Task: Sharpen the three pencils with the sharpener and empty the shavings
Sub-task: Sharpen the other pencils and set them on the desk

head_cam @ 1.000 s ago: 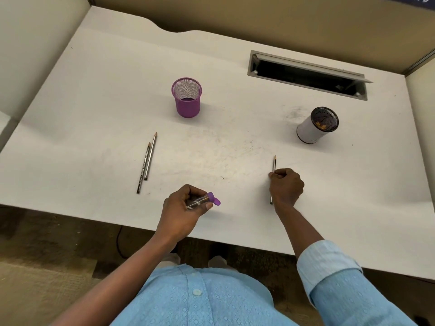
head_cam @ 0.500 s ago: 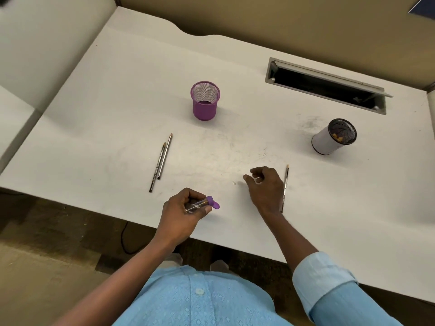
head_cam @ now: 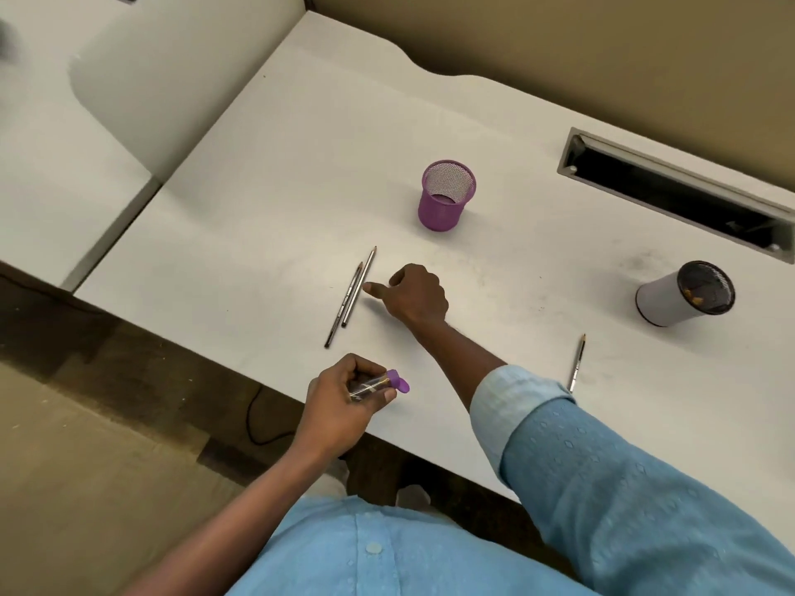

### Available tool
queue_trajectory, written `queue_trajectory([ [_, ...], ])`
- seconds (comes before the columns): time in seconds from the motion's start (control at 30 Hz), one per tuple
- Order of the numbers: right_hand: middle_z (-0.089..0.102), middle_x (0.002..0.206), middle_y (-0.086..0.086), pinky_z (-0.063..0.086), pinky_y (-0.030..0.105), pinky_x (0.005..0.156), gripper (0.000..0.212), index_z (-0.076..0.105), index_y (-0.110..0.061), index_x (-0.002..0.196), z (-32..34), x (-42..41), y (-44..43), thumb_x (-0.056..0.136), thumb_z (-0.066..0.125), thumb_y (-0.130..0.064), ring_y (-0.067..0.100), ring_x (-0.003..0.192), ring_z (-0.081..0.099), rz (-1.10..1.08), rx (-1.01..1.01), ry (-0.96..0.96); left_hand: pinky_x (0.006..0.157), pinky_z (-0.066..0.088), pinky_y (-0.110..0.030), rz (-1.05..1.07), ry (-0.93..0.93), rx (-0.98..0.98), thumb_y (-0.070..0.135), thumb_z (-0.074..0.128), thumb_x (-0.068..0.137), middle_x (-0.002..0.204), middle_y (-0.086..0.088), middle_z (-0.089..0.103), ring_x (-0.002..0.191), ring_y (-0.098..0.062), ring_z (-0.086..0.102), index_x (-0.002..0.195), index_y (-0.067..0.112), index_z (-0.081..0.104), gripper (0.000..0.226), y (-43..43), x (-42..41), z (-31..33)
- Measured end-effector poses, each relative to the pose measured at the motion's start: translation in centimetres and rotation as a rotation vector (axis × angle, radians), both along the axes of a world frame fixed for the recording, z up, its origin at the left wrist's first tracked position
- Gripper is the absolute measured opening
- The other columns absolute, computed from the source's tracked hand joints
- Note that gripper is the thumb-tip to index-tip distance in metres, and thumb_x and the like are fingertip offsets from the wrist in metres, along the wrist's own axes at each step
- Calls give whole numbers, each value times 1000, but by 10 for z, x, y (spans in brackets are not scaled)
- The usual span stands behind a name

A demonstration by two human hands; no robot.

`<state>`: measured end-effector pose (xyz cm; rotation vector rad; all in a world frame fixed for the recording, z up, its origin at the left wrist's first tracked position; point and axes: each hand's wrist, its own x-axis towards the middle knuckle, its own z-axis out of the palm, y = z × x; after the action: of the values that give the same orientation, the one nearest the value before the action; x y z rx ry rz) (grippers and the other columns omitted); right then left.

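Observation:
My left hand is closed around a clear sharpener with a purple cap near the desk's front edge. Two pencils lie side by side on the white desk, tips pointing away from me. My right hand is just right of them, empty, with its fingers stretched toward the nearer pencil and almost touching it. A third pencil lies alone to the right, beyond my right sleeve.
A purple mesh cup stands behind the pencil pair. A white cup with a dark inside holding some shavings stands at the right. A cable slot is cut into the desk's back right. Partition walls enclose the desk.
My right hand let go of the single pencil on the right and crossed left to the two pencils. My left hand kept hold of the sharpener. The view shifted left.

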<state>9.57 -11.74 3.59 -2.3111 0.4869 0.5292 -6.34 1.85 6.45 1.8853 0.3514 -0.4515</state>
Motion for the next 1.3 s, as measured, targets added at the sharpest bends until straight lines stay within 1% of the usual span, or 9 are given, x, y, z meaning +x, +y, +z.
queue_trajectory([
  [0.07, 74, 103, 3, 53, 37, 80, 63, 68, -16, 99, -3, 7, 9, 75, 82, -73, 32, 98, 70, -11, -29, 2, 88, 66, -36, 8, 3, -5, 18, 91, 85, 97, 11, 81, 91, -4, 76, 103, 27, 75, 26, 1, -1, -1],
  [0.2, 73, 113, 6, 55, 40, 86, 74, 65, -16, 111, -8, 12, 18, 71, 82, -77, 33, 107, 70, -35, -86, -12, 83, 61, -21, -16, -7, -3, 19, 92, 85, 98, 11, 81, 92, -1, 75, 102, 27, 75, 26, 0, -1, 0],
  [0.3, 73, 113, 6, 54, 40, 85, 76, 64, -16, 112, -10, 11, 21, 70, 83, -76, 34, 107, 70, -47, -110, -13, 81, 60, -16, -35, -3, 4, 21, 92, 84, 99, 11, 80, 94, -3, 76, 103, 27, 74, 26, 1, -4, -2],
  [0.57, 72, 118, 4, 50, 36, 87, 52, 65, -19, 113, -5, 8, 16, 77, 86, -49, 31, 112, 69, -91, -81, 36, 83, 63, -23, -59, 15, 18, 22, 92, 84, 101, 11, 81, 95, -5, 77, 104, 27, 74, 27, 2, -5, -7],
  [0.77, 75, 104, 4, 50, 32, 78, 30, 73, -19, 100, -4, -4, 0, 75, 81, -33, 32, 100, 72, -109, -106, 46, 85, 64, -26, -85, 4, 18, 22, 93, 84, 100, 11, 82, 95, -5, 77, 102, 28, 74, 26, -2, -7, -7],
  [0.97, 76, 94, 3, 57, 34, 78, 22, 75, -17, 93, -5, -23, -21, 74, 72, -28, 32, 89, 74, -117, -164, 29, 78, 59, -17, -117, -1, 18, 22, 92, 85, 98, 12, 80, 92, -3, 75, 102, 28, 74, 25, -8, -11, -7],
  [1.1, 75, 82, -1, 51, 31, 71, 9, 72, -19, 77, 1, -36, -41, 80, 74, -27, 25, 81, 71, -99, -51, -8, 74, 55, -8, -143, -5, 14, 21, 91, 86, 100, 12, 80, 93, 1, 73, 105, 25, 75, 25, -13, -9, -5],
  [1.2, 74, 81, -9, 55, 33, 75, 9, 71, -22, 79, 7, -48, -57, 84, 77, -28, 18, 83, 70, -46, 36, -32, 77, 56, -11, -175, -11, 21, 21, 91, 86, 101, 12, 80, 95, -1, 74, 106, 25, 74, 26, -17, -5, -4],
  [1.3, 80, 78, -6, 62, 37, 82, 6, 73, -17, 85, 15, -62, -76, 86, 75, -23, 13, 81, 78, -1, 160, -64, 77, 57, -12, -201, -17, 15, 21, 92, 85, 102, 13, 80, 95, 3, 73, 105, 25, 74, 28, -23, -1, -3],
])
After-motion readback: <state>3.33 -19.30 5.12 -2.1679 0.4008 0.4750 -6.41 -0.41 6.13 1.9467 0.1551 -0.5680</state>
